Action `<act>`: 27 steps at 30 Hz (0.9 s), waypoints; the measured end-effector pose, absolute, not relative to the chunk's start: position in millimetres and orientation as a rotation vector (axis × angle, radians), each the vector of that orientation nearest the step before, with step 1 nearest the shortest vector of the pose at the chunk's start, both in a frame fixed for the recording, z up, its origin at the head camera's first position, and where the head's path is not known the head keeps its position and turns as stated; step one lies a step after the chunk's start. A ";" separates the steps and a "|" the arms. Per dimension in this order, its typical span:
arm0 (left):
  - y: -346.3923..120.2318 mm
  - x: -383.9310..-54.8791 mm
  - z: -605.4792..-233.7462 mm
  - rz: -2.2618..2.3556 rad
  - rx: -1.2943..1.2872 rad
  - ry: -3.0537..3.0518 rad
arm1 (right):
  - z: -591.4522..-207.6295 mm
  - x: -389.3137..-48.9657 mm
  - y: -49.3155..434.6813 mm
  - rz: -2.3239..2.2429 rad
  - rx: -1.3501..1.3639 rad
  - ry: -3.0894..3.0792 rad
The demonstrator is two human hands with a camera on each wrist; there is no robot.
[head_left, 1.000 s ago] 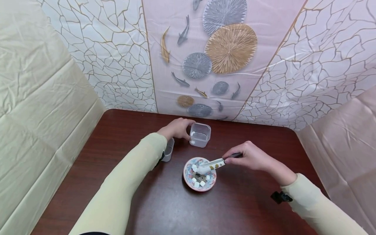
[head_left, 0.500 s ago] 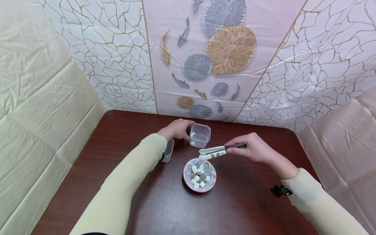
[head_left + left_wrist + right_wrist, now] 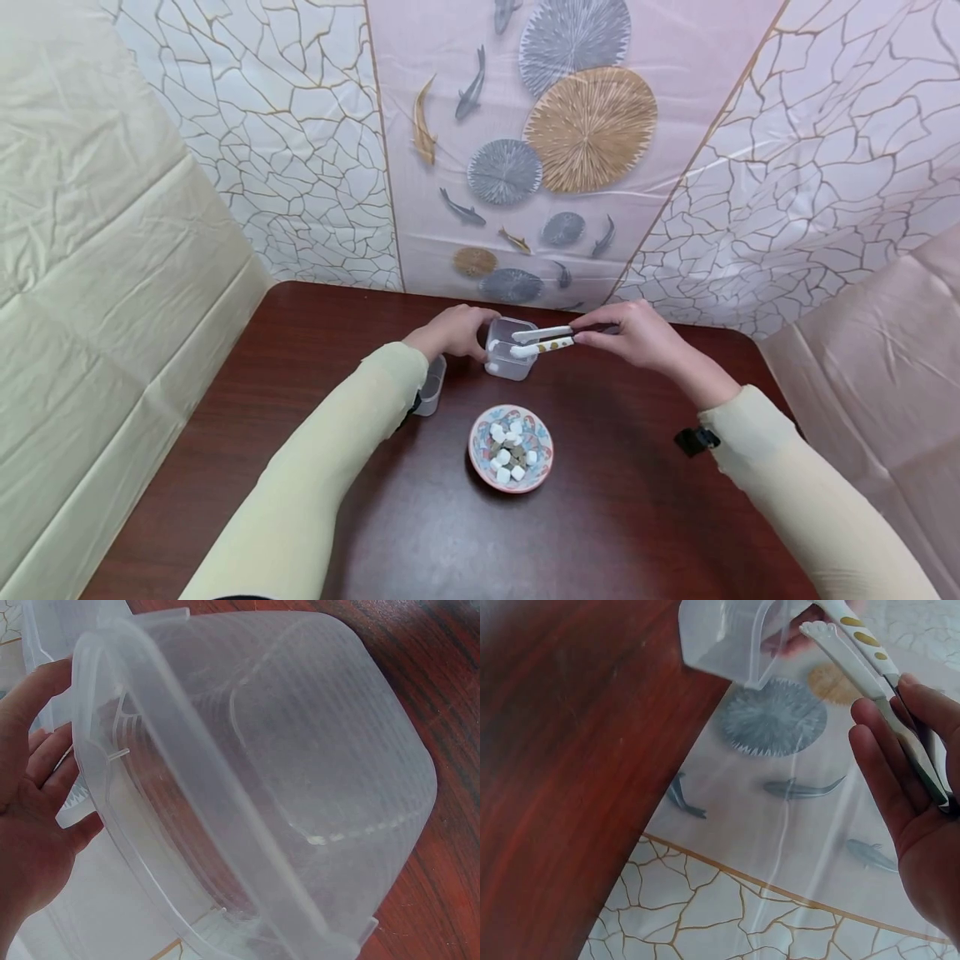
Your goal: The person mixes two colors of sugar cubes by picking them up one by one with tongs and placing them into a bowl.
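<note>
In the head view my left hand (image 3: pixel 453 329) holds the left side of a clear plastic container (image 3: pixel 512 367), thumb and fingers spread along its wall. Small white pieces show at that container's left side. My right hand (image 3: pixel 633 332) pinches the dark handle of white tongs with yellow spots (image 3: pixel 555 343). The tongs' arms stand apart, their tips over the container's opening; in the right wrist view the tongs (image 3: pixel 847 656) have a paw-shaped tip. Nearer to me, a patterned dish (image 3: pixel 545 462) bears several white cubes (image 3: pixel 503 474) and brown pieces (image 3: pixel 512 452).
A second clear container (image 3: pixel 430 389) stands under my left wrist, partly hidden by it; it fills most of the left wrist view (image 3: pixel 330 735). The dark red wooden table (image 3: pixel 615 517) ends at a patterned cloth wall (image 3: pixel 322 167) behind.
My right hand has lifted the tongs from the dish and carried them away from me to the container, where their arms have spread. The left hand has stayed in place.
</note>
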State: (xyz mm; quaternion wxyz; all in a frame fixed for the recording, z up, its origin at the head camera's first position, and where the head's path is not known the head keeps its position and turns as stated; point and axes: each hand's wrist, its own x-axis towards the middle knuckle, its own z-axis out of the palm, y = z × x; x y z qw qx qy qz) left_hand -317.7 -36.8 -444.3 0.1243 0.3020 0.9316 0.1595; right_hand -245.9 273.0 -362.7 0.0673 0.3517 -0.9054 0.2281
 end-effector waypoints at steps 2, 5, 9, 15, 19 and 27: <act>-37.4 -318.1 -445.1 0.465 0.883 2.717 | -362.1 -254.4 270.4 0.653 1.088 -2.744; -38.4 -317.7 -445.0 0.466 0.877 2.717 | -361.9 -265.9 265.3 0.567 1.147 -2.757; -39.2 -316.4 -443.7 0.483 0.863 2.710 | -364.7 -277.7 258.3 0.485 1.213 -2.782; -38.2 -316.6 -444.2 0.481 0.875 2.711 | -370.3 -286.5 244.6 0.393 1.294 -2.814; -38.0 -316.2 -443.6 0.486 0.868 2.711 | -373.1 -289.9 233.1 0.309 1.368 -2.803; -37.5 -316.9 -444.6 0.471 0.889 2.714 | -380.2 -290.1 216.8 0.231 1.495 -2.761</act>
